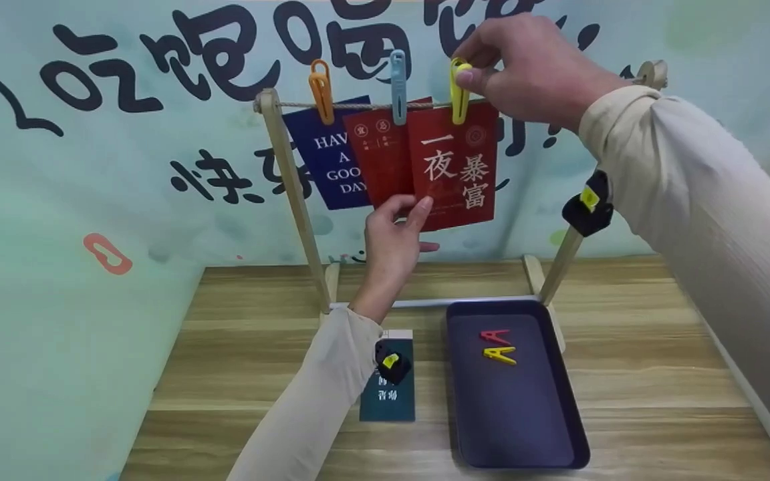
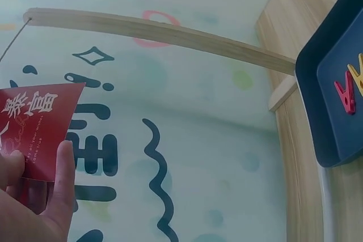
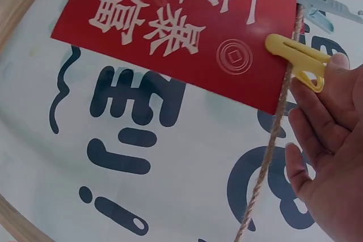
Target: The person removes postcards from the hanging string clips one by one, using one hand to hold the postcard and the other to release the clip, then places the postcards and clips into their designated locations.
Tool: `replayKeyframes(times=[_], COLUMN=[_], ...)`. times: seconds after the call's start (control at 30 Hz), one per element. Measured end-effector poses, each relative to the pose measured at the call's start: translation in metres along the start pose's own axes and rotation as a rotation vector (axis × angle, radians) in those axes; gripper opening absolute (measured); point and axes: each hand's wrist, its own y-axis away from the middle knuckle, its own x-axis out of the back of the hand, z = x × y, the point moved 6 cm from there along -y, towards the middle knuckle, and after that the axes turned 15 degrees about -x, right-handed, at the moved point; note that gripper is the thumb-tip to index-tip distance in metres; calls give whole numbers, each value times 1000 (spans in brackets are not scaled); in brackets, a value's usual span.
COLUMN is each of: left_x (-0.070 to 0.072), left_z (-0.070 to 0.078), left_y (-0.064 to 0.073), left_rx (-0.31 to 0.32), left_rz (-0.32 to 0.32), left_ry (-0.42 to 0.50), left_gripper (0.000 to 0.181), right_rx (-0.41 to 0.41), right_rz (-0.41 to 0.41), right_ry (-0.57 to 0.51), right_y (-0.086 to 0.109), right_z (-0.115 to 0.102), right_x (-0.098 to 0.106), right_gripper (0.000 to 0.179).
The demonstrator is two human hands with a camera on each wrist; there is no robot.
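Note:
A red card with large white characters (image 1: 453, 174) hangs from the rope (image 3: 266, 165), a yellow clothespin (image 1: 459, 100) across its top edge. My right hand (image 1: 539, 70) pinches the handle end of that clothespin between thumb and forefinger. Below, my left hand (image 1: 393, 237) holds the card's lower left corner, thumb in front and fingers behind. Partly covered by it is another red card (image 1: 381, 143), clipped with a light blue clothespin (image 1: 398, 87). Further left, a dark blue card (image 1: 335, 164) hangs under an orange clothespin (image 1: 321, 93).
The rope spans a wooden frame with a left post (image 1: 295, 200) and a right post (image 1: 562, 264). On the table (image 1: 238, 374), a dark tray (image 1: 519, 421) contains a red clothespin (image 1: 494, 337) and a smaller yellow clothespin (image 1: 499, 355). A green card (image 1: 388, 404) lies left of the tray.

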Motion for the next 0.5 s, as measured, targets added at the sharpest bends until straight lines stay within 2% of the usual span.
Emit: replayKeyframes(times=[0.23,0.5], left_x=[3,3], left_z=[3,2], left_y=[0,1], left_rx=[-34,-60], left_rz=[25,17], left_ry=[-10,14], left_gripper=[22,22], right_rx=[2,30], right_rz=[41,111], right_ry=[-32,-62], right_y=[1,5], right_z=[2,4], right_x=[5,10], right_gripper=[38,30])
